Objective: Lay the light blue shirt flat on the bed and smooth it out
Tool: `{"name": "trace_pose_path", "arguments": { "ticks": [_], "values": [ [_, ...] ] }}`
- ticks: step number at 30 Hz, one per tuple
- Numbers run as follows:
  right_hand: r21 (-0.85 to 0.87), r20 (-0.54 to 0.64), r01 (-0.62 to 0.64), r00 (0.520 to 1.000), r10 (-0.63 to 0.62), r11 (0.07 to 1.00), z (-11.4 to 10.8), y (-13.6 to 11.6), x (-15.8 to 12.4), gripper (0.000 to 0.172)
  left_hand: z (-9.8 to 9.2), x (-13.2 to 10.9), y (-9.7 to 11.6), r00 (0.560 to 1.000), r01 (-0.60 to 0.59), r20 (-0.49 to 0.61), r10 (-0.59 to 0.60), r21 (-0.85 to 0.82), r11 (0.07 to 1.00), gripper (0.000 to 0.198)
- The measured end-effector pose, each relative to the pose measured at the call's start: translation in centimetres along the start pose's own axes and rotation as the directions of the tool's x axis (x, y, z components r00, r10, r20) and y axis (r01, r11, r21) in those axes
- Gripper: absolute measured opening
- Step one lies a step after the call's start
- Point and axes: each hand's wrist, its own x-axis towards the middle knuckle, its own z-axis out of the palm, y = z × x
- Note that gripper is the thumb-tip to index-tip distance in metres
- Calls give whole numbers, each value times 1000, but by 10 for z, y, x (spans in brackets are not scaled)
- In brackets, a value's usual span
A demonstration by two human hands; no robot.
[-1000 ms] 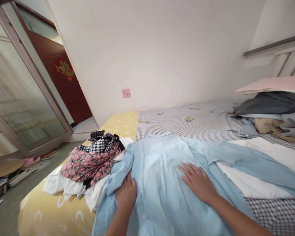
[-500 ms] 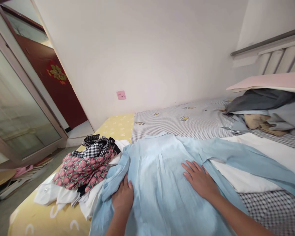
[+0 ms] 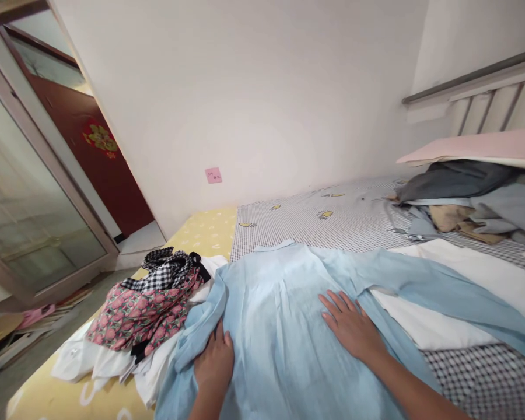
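A light blue shirt lies spread with its collar toward the wall and its pleated back facing up. Its left sleeve is folded inward along the side, while the right sleeve stretches out to the right over white cloth. My left hand rests on the shirt by the folded sleeve, thumb apart, with some fingertips hidden against the sleeve's edge. Flat on the right half of the shirt back is my right hand, its fingers spread and holding nothing.
Left of the shirt sits a pile of clothes with a pink floral garment on white cloth. White fabric lies under the right sleeve. More folded clothes are stacked at the far right, on the checked bedsheet.
Both hands stay on the shirt in nearly the same places. The view has shifted slightly, and the shirt lies as before.
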Motion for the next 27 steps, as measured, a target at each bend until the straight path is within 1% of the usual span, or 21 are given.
{"name": "trace_pose_path", "arguments": {
  "ticks": [4, 9, 12, 15, 18, 22, 27],
  "values": [
    [2, -2, -10, 1000, 10, 1000, -4, -4, -1, 56, 2, 0, -1, 1000, -5, -6, 5, 15, 1000, 48],
    [2, 35, -36, 999, 36, 999, -9, -9, -2, 57, 9, 0, -2, 998, 2, -59, -2, -8, 1000, 49],
    [2, 28, -43, 999, 43, 999, -8, -8, -2, 57, 12, 0, -1, 997, -6, -78, 5, -17, 1000, 49],
    [4, 7, -48, 999, 48, 999, -4, -6, -2, 56, 12, 0, -1, 997, 3, -83, -6, -35, 999, 50],
    [-8, 13, -39, 999, 39, 999, -3, -6, -2, 55, 9, 0, 0, 997, 17, -70, -20, -49, 999, 49],
    [-24, 15, -42, 999, 42, 999, -7, -7, -2, 55, 7, 0, 0, 998, 17, -65, -21, -53, 998, 48],
    [-44, -2, -32, 999, 32, 998, -11, -9, -3, 52, 9, 0, -1, 997, -12, -81, 8, -47, 999, 47]
  ]
}}
